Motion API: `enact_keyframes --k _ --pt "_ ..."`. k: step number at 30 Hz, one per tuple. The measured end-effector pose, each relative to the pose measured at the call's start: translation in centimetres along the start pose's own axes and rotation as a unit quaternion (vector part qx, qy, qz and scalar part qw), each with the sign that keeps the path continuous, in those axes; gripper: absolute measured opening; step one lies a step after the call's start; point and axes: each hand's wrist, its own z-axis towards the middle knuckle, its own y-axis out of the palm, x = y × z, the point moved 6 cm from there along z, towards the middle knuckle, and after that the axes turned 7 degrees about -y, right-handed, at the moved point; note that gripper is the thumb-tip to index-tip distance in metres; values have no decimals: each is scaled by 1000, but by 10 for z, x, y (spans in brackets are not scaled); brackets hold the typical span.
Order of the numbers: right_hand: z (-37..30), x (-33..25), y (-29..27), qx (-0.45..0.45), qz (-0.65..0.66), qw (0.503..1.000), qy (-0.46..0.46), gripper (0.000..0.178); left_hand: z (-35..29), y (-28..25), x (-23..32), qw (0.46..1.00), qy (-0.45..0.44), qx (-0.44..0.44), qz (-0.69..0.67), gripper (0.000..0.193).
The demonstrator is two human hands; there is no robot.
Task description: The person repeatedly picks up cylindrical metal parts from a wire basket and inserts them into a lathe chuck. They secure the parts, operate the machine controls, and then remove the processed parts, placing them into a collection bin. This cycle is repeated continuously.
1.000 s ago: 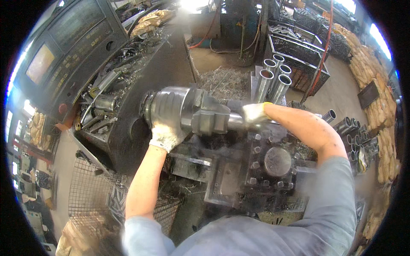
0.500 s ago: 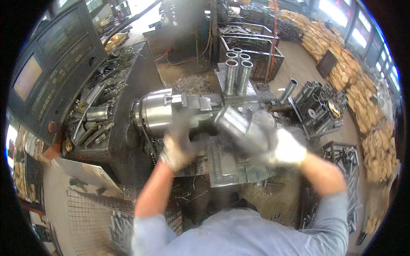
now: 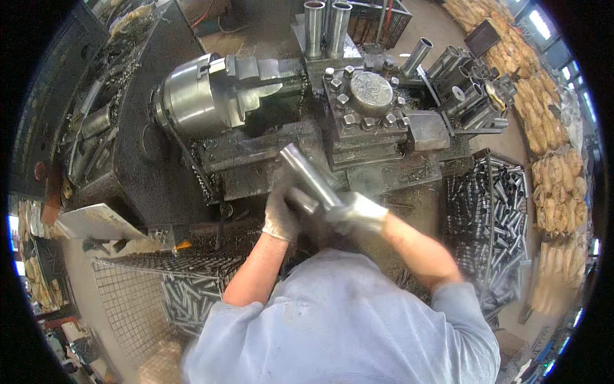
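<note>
Both hands wear pale work gloves with dark, soiled fingers and are close together in front of my chest. My right hand (image 3: pixel 355 212) is closed round the lower end of a shiny metal tube (image 3: pixel 311 176), which slants up to the left. In my left hand (image 3: pixel 279 210) the fingers curl round a second metal tube (image 3: pixel 302 200), whose near end points toward my right hand. Motion blur softens the fingers. Beyond the hands is a lathe, with its steel chuck (image 3: pixel 192 96) at the left and a bolted tool post (image 3: pixel 371 96) at the right.
Several tubes (image 3: pixel 313 32) stand upright behind the tool post. More lean in a rack (image 3: pixel 438 105) at the right. A wire basket of tubes (image 3: pixel 489 224) stands on the right, and a mesh cage (image 3: pixel 128 301) with tubes at lower left. Stacked sacks (image 3: pixel 553 173) line the far right.
Both hands have come back from the chuck and tool post toward my body and closer together. The view has shifted, with the lathe now higher in the picture.
</note>
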Motion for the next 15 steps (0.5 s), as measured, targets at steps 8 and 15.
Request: enact_keyframes --k 8,15 --pt "-47 -100 -28 112 -240 874 -408 30 -23 -19 24 995 -35 -42 -79 62" --pt "-42 -69 -92 188 -176 940 -223 26 -10 22 44 998 -1 -53 -24 77"
